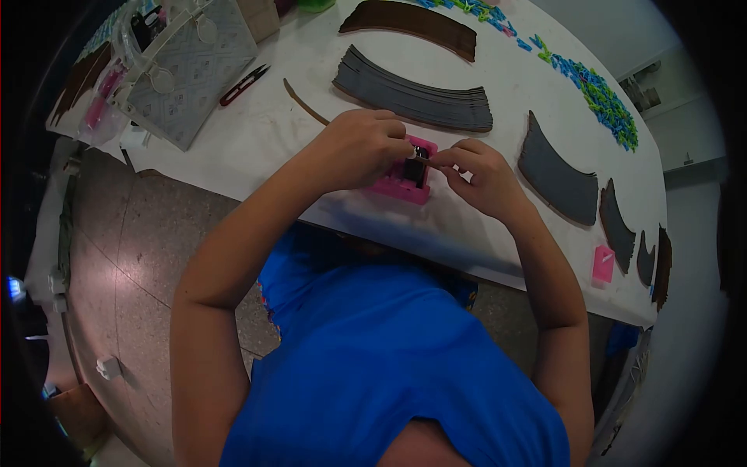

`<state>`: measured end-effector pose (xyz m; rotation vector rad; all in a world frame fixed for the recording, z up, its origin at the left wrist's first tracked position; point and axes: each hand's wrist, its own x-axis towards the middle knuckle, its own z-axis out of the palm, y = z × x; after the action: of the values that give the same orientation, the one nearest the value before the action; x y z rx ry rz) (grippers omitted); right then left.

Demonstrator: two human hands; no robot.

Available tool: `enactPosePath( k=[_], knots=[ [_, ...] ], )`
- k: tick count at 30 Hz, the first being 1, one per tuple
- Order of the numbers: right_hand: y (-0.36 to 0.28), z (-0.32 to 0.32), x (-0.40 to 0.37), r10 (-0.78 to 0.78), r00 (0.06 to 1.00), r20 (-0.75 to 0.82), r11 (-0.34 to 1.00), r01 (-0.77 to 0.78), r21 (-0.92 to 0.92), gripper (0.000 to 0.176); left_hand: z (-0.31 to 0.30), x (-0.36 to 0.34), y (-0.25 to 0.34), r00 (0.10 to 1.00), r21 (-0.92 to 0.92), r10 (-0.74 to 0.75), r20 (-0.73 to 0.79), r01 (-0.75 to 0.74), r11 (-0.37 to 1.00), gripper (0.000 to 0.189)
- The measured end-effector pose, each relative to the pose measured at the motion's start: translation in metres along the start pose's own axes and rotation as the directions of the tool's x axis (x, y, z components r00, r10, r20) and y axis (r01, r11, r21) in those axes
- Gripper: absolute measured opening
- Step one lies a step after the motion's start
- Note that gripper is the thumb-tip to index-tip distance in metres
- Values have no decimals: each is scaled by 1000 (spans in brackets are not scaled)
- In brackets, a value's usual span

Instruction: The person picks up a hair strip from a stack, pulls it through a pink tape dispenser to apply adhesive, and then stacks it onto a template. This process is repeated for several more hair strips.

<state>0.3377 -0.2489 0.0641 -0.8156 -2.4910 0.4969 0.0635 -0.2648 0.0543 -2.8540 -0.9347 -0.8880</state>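
Where the white table (299,58) comes nearest the person: the pink holder (405,191) rests close to the edge, between both hands, just on the near side of a grey strip bundle.
Grey strip bundle (412,93): curved like a fan, its strips lying side by side, ragged at the ends, with a brown lower edge; probably bendy and apt to slide apart, so best lifted with support under both ends.
Left hand (362,148): fingers curled over the holder's left part; the tips are hidden, so I cannot tell whether they grip anything.
Right hand (486,175): forefinger and thumb drawn together in a small pinch on the brown strip, leaving hardly any gap.
Pink holder: bright, boxy, with raised walls; likely light, stiff, slightly slick plastic, steadiest held by its outer sides.
Black insert (414,173): a dark block with a shiny glint on top, set between the pink walls; seems rigid.
Brown strip (427,162): narrow, dark, reaching over the insert; probably very light, pliable and easily creased, best taken near its end.
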Motion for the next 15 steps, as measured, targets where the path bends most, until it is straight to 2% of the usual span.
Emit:
enactPosePath(
  k=[7, 15],
  knots=[
    [-1, 1, 1, -21, 1000, -8, 1000, 21, 15, 23, -1, -2, -2, 1000, 3, -18, 19, 18, 1000, 26],
    [4, -3, -7, -8, 1000, -6, 1000, 8, 5, 23, 2, -2, 0, 1000, -30, -7, -28, 6, 1000, 27]
  ],
)
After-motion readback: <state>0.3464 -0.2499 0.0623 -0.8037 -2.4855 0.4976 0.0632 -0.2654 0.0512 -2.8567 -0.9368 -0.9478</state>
